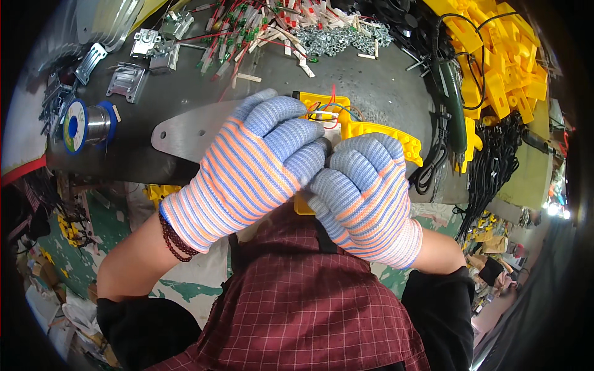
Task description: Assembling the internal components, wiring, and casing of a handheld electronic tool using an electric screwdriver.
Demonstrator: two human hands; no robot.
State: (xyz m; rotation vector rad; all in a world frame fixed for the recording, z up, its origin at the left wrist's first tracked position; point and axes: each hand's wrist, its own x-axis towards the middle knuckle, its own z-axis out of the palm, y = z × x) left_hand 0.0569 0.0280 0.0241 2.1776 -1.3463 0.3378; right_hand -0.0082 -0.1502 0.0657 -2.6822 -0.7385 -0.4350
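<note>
Both hands wear striped orange, blue and white knitted gloves and meet over a yellow plastic housing (377, 131) with red, green and white wires (326, 113) in its open top. My left hand (253, 164) curls over the housing's left side. My right hand (365, 191) grips its lower right part, knuckles touching the left hand. Most of the housing is hidden under the gloves. It rests at the near edge of a dark workbench (346, 74), partly on a flat grey metal plate (185, 131).
A solder spool (86, 123) sits at the left, metal brackets (133, 77) behind it. Wired parts (247, 31) and a heap of small nuts (334, 38) lie at the back. A pile of yellow housings (495, 55), a green soldering iron (455, 111) and black cables (489, 173) fill the right.
</note>
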